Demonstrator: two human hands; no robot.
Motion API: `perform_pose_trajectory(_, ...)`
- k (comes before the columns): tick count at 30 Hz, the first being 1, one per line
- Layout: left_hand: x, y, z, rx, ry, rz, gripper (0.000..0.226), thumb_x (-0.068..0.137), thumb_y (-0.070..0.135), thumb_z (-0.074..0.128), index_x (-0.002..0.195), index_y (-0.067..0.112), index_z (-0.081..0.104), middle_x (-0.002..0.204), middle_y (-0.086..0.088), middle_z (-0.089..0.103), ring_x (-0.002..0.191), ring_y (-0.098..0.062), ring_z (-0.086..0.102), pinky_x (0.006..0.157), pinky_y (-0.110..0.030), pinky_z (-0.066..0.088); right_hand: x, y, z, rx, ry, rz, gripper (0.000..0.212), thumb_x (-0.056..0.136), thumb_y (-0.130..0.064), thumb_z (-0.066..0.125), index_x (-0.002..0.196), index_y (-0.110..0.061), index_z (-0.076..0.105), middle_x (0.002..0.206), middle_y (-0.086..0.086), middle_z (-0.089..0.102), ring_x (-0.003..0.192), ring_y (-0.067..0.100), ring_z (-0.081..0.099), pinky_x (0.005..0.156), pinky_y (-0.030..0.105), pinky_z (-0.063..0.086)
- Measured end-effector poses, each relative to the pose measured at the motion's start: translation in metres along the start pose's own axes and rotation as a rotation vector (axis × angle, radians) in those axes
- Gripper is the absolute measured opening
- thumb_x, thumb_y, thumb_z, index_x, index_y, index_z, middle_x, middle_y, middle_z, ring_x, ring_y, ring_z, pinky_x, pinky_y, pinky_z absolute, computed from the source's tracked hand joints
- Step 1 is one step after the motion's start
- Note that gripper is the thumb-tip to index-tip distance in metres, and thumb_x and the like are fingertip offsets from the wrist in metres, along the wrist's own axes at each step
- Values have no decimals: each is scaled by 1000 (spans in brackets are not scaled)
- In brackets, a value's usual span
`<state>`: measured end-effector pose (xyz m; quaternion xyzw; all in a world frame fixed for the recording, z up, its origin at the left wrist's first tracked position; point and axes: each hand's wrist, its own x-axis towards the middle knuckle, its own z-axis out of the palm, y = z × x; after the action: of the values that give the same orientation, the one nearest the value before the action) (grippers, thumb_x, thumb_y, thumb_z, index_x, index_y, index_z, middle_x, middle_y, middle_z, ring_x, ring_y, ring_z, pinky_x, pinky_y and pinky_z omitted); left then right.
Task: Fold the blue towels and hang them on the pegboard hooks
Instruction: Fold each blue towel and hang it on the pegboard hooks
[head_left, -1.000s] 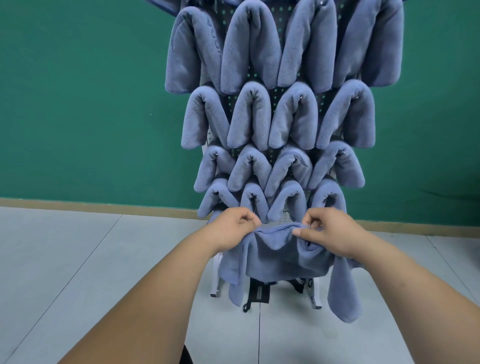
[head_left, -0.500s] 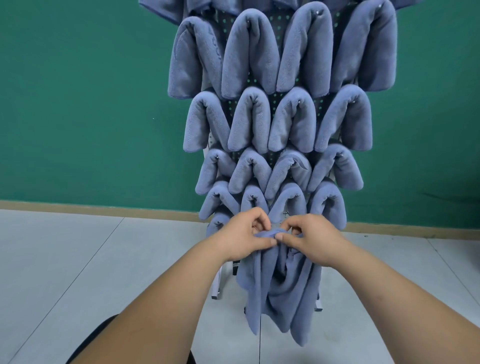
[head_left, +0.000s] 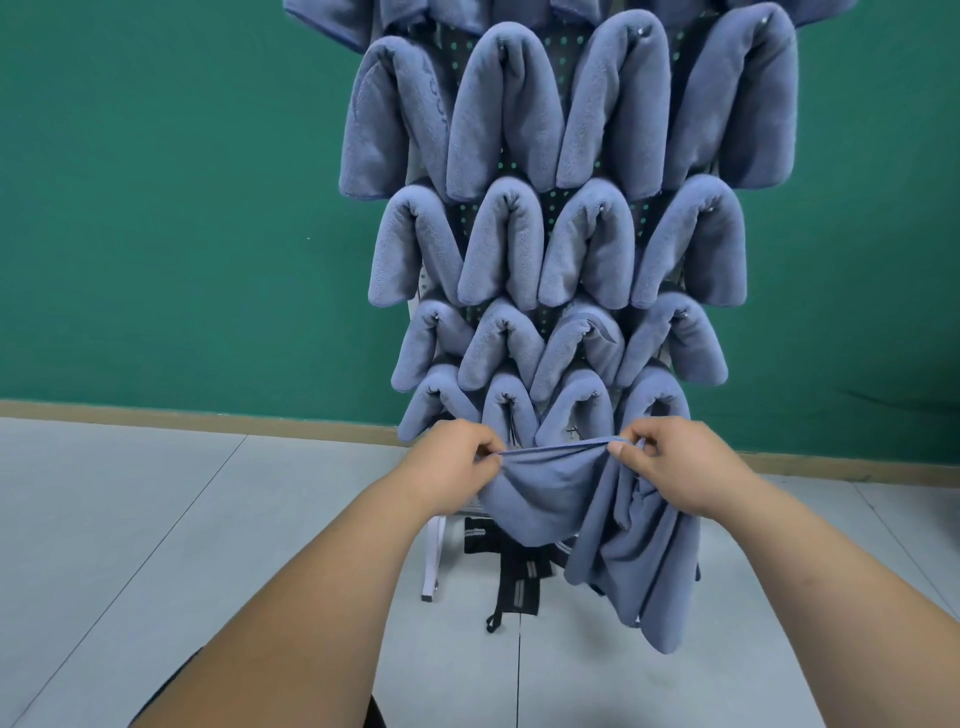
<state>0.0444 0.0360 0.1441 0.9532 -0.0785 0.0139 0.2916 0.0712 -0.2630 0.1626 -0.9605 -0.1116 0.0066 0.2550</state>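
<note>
Loose blue towel (head_left: 545, 499) held just in front of pegboard (head_left: 452, 31), at bottom row. Top edge pinched by left hand (head_left: 452, 462) at one end and by right hand (head_left: 680, 467) at other, and stretched taut between. Both grips closed on cloth. Remainder draped downward, bulk bunched beneath right hand. Behind, pegboard covered by rows of folded towels (head_left: 597, 244) hung over hooks. Green wall (head_left: 156, 208) seen beyond pegboard.

Left grip (head_left: 457, 462) and right grip (head_left: 675, 467) held forward, level, apart, fingers (head_left: 483, 442) curled, each pinching towel (head_left: 550, 493) edge
</note>
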Motion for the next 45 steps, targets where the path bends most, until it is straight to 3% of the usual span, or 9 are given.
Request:
perform_pose_trajectory(6,4,-9,-7,12,120,-70,12,102,31,65,92,27,71,74,11,63,71,-9,57,62,-26,41,4,9,0,37,-37,39,33,95,-52,70,76,-27,63,49,-10,49,52,13,46,57,32,39)
perform_pose_trajectory(9,5,-7,-7,-17,233,-111,10,102,30,62,98,28,71,74,11,61,75,-14,58,67,-29,45,3,9,0,215,-108,13,22,86,-44,85,97,-33,69,56,-15,52,53,7,46,60,29,40)
perform_pose_trajectory(11,5,-5,-4,-75,264,-101,10,100,32,65,109,30,70,75,10,61,78,-13,60,72,-31,49,1,5,-3,311,-194,-32,39,82,-32,90,113,-39,68,76,-11,59,66,8,55,71,28,47)
perform_pose_trajectory(16,0,17,11,-232,129,45,27,95,39,74,122,39,68,70,10,62,64,-4,57,67,-29,51,-4,-19,-2,395,-177,-174,34,90,-12,80,116,-32,72,110,-6,74,105,8,69,99,26,54)
perform_pose_trajectory(19,-2,31,22,-280,15,107,31,96,39,75,126,31,70,71,10,60,60,0,51,64,-20,41,-10,-36,1,496,-146,-226,26,92,-11,79,111,-28,72,103,-4,77,100,14,72,95,28,57)
perform_pose_trajectory(23,-4,39,28,-270,-6,99,15,97,37,73,100,23,72,67,11,56,56,-4,44,57,-21,35,-13,-47,4,545,-103,-226,25,87,-18,86,103,-28,70,94,-6,75,83,18,73,85,30,59)
perform_pose_trajectory(29,-1,29,13,-436,-23,-32,23,101,39,68,87,20,69,59,3,46,57,-16,36,61,-30,33,-16,-38,1,190,-21,-236,28,86,-20,83,99,-37,65,88,-31,66,70,5,59,67,20,49)
perform_pose_trajectory(35,2,17,3,-577,90,-133,36,87,60,66,88,25,71,83,-20,72,69,-25,62,83,-55,59,-9,-22,-5,54,61,-127,20,89,-15,72,87,-34,66,71,-5,71,64,7,63,62,23,49)
perform_pose_trajectory(45,9,6,-10,-606,367,-279,27,103,38,64,89,17,73,65,5,54,65,-16,50,74,-36,50,-5,0,-7,-109,-6,35,17,85,-14,65,89,-29,72,78,-11,72,77,14,67,72,36,59)
